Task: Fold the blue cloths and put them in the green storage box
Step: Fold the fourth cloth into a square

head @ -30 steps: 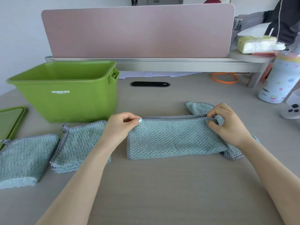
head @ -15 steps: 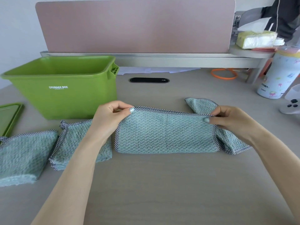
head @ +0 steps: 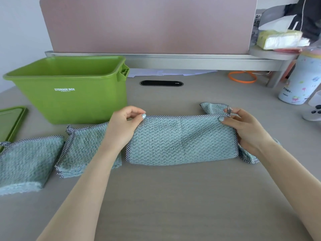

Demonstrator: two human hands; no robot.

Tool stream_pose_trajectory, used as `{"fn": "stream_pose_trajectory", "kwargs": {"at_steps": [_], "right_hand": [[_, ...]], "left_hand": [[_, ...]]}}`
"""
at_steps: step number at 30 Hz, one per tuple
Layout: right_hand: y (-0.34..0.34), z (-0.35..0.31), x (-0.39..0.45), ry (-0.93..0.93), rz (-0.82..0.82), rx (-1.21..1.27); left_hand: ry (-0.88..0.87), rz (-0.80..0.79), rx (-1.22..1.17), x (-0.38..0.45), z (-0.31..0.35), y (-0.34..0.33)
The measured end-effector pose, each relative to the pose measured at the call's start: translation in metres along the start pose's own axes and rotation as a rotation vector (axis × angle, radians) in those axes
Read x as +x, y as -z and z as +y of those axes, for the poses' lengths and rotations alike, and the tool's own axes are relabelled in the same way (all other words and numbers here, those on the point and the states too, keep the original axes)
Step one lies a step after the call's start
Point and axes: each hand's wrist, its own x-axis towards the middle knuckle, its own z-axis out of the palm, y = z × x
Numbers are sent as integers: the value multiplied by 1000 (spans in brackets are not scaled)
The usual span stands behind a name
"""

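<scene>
A blue cloth [head: 180, 141] with a checked hem lies folded in half on the desk in front of me. My left hand [head: 125, 126] pinches its far left corner. My right hand [head: 243, 126] pinches its far right corner. Under its right end another blue cloth [head: 211, 107] lies crumpled. To the left lie two folded blue cloths, one [head: 83, 150] partly under my left forearm and one [head: 26, 162] at the frame's left edge. The green storage box [head: 69, 94] stands open at the back left, and I see nothing inside it.
The box's green lid [head: 10, 122] lies flat at the far left. A patterned cup [head: 300, 80] and a white controller [head: 314, 112] sit at the right. A pink divider [head: 147, 25], a shelf and an orange ring [head: 242, 77] are behind.
Both hands have drawn the cloth's far edge taut and slightly to the left. My right hand moved from curled over the corner to pinching it.
</scene>
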Motion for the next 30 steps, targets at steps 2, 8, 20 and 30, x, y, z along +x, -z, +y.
{"fn": "stream_pose_trajectory", "kwargs": {"at_steps": [2,8,20,30], "right_hand": [[-3,8,4,45,57,-151],[-10,13,0,62,72,-706],[-8,10,-7,203,-58,-995],[-6,15,-6,242,-134,-1201]], "left_hand": [[-9,21,101,1,-4,-2],[-38,85,346,1,-15,-11],[-186,227,701,-2,-14,-13],[-170,-534,890,-35,-10,-63]]}}
